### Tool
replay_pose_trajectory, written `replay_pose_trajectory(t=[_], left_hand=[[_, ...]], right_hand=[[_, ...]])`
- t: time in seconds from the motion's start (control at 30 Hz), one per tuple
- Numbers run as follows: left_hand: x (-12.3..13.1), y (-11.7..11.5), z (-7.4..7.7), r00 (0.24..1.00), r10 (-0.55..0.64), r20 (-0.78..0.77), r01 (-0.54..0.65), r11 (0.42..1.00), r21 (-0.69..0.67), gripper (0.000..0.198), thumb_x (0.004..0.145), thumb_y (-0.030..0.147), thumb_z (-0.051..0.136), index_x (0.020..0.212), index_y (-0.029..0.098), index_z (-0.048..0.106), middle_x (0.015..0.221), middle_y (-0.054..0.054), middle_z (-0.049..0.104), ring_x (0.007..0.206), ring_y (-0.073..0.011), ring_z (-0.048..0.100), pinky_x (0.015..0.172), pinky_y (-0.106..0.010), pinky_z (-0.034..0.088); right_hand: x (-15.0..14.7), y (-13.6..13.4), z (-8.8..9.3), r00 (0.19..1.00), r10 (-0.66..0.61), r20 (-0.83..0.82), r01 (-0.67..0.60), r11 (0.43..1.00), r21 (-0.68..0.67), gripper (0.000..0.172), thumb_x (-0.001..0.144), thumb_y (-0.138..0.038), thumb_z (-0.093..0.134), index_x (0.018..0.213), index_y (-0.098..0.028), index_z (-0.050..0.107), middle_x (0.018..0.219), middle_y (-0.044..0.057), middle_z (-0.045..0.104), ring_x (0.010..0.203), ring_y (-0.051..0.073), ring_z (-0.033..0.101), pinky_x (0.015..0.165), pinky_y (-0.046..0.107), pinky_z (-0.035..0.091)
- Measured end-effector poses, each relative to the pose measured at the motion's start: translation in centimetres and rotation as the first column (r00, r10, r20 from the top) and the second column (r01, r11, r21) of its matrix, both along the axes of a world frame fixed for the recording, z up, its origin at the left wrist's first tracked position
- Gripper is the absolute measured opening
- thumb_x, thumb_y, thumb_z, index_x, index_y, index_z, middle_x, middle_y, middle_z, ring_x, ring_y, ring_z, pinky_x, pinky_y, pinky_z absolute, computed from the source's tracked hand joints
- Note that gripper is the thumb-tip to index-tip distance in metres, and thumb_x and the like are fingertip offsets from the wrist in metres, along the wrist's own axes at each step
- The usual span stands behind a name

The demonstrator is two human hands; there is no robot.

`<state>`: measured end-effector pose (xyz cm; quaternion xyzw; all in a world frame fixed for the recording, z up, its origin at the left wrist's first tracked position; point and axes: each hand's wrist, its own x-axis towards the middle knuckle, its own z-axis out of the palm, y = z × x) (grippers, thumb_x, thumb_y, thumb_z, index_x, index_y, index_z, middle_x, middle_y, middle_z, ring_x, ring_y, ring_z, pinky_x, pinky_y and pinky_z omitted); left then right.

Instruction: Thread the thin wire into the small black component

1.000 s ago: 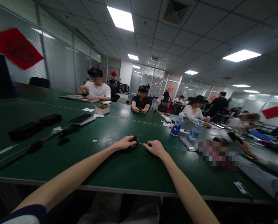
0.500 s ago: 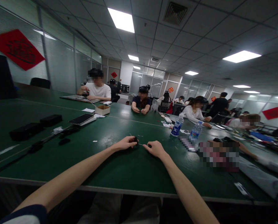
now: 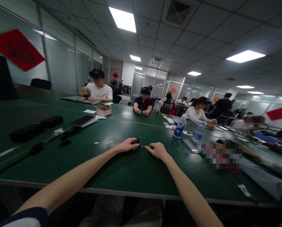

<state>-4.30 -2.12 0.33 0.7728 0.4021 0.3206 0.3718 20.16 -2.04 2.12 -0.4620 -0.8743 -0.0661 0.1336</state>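
dark object: partly hidden by left hand, too small to tell | thin strand near right hand: too fine to tell | pixelated patch on table: blurred, contents unreadable

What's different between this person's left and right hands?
The left hand reaches further forward than the right hand, and its fingertips are at a small black object; the right hand's fingertips are at a smaller dark piece. A dark sleeve shows on the left arm only. Both lie palm-down over the green table.
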Motion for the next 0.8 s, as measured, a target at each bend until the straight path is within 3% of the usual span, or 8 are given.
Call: replay_pose_trajectory(t=[0.33, 0.8], left_hand=[[0.08, -0.32, 0.39, 1.000, 0.005, -0.017, -0.005, 1.000, -0.002, 0.039, 0.080, 0.051, 0.050, 0.092, 0.014, 0.054, 0.087, -0.005, 0.062, 0.067, -0.0135, 0.057, 0.063, -0.026, 0.044], [0.21, 0.30, -0.25, 1.000, 0.015, -0.023, -0.014, 1.000, 0.023, 0.042, 0.078, 0.055, 0.049, 0.087, 0.014, 0.055, 0.081, -0.004, 0.062, 0.063, -0.0138, 0.057, 0.060, -0.026, 0.043]], right_hand=[[0.02, -0.19, 0.20, 1.000, 0.003, -0.014, -0.004, 1.000, -0.021, 0.059, 0.090, -0.062, 0.027, 0.084, -0.022, 0.070, 0.078, 0.004, 0.069, 0.068, 0.015, 0.061, 0.067, 0.023, 0.041], [0.01, -0.01, -0.07, 1.000, -0.022, -0.014, 0.022, 0.999, 0.035, 0.060, 0.089, -0.065, 0.028, 0.083, -0.022, 0.070, 0.078, 0.005, 0.069, 0.074, 0.017, 0.063, 0.070, 0.024, 0.041]])
